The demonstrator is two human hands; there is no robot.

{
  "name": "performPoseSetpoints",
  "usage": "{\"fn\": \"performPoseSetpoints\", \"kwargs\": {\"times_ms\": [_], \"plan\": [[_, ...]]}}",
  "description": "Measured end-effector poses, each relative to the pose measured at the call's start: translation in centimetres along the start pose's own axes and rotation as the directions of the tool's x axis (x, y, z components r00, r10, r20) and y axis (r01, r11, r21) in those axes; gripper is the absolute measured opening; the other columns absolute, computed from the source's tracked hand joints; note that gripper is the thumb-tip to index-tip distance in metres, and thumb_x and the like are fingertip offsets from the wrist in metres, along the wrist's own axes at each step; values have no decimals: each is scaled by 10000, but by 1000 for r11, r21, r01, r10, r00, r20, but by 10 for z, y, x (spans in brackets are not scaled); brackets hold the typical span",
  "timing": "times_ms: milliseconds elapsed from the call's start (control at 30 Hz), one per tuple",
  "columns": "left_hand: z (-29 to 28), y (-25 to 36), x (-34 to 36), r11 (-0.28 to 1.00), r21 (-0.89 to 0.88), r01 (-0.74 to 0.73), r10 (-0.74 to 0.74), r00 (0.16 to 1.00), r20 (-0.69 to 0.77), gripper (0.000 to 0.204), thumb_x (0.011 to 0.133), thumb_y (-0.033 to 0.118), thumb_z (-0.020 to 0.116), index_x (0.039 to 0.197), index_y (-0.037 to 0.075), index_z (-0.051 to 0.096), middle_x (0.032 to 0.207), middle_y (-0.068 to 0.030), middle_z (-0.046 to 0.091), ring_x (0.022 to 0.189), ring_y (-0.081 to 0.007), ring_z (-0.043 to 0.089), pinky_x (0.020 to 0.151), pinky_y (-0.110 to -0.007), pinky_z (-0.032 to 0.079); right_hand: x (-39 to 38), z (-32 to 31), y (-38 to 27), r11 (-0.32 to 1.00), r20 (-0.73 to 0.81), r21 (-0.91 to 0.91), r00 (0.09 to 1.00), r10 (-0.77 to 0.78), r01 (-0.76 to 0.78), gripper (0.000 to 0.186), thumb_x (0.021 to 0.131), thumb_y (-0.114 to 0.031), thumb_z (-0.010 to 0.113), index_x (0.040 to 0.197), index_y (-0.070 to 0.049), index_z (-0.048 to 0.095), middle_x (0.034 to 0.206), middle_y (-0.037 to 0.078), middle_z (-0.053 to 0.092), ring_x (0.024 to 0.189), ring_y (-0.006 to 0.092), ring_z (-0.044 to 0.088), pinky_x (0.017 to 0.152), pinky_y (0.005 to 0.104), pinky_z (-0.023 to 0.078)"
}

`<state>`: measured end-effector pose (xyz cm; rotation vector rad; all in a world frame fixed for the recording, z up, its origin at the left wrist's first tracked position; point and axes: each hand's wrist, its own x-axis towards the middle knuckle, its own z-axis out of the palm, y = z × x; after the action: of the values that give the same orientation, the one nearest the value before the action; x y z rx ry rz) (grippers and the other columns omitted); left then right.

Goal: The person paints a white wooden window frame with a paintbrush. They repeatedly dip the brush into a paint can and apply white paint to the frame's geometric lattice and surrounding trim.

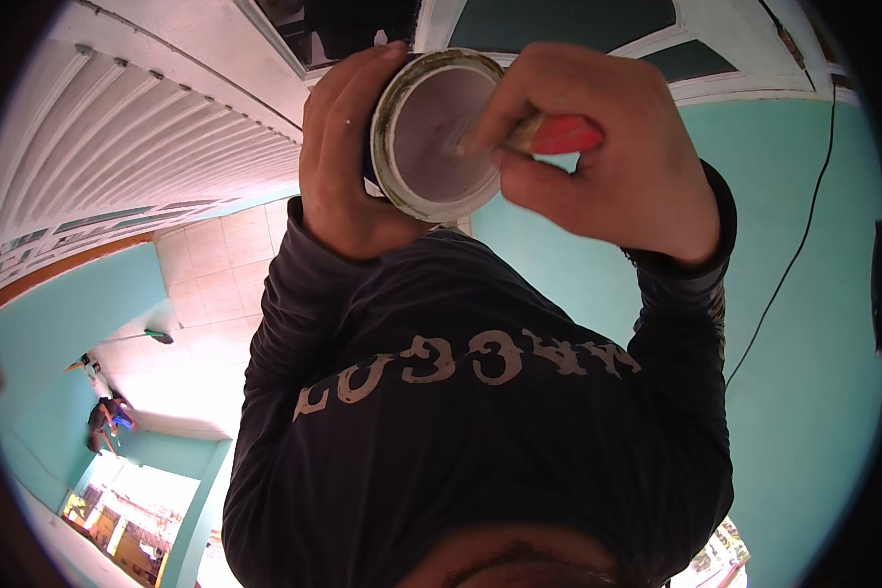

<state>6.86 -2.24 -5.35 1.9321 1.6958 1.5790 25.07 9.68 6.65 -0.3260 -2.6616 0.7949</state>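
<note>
The brush handle [568, 134] lies right of the can [451, 210].

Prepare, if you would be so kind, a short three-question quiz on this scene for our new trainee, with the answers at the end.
1. Which of the person's hands steadies the round can?
2. True or false: the tool held over the can's mouth has a blue handle.
3. Choose one. The wall at the right of the picture is:
A) white
B) turquoise
C) orange

Key:
1. The left hand, wrapped around its side.
2. False: the right hand holds a red-handled brush.
3. B.
</note>
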Motion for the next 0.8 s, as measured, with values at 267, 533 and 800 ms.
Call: {"fn": "performPoseSetpoints", "kwargs": {"times_ms": [267, 533, 800], "plan": [[-4, -2, 0, 999, 33, -18, 19, 998, -55, 1178, 542, 273, 1034, 1494, 1, 395, 1413, -170, 560, 1270, -289, 609, 1063, -399, 500, 9, 3, -1, 1000, 34, -18, 999, -18, 19, 179, 711, 36, 739, 866, -30, 680, 833, 71, 676, 730, 209, 675, 668, 303, 519], [-4, 1, -1, 999, 16, -29, 31, 990, -139, 1042, 535, 225, 998, 1421, 1, 499, 1394, -200, 587, 1265, -357, 586, 1061, -436, 460, 10, 16, 3, 991, 2, 136, 1000, -4, 4, 161, 708, -101, 736, 852, -56, 683, 772, 106, 668, 673, 302, 665, 625, 376, 514], [-6, -2, -5, 995, 88, -54, 65, 990, -126, 1089, 567, 287, 1012, 1458, -3, 458, 1413, -186, 574, 1289, -343, 573, 1079, -441, 468, 12, 14, -2, 997, -13, 74, 999, 38, -37, 134, 726, -109, 725, 838, -50, 682, 765, 107, 674, 677, 300, 676, 620, 383, 520]]}}
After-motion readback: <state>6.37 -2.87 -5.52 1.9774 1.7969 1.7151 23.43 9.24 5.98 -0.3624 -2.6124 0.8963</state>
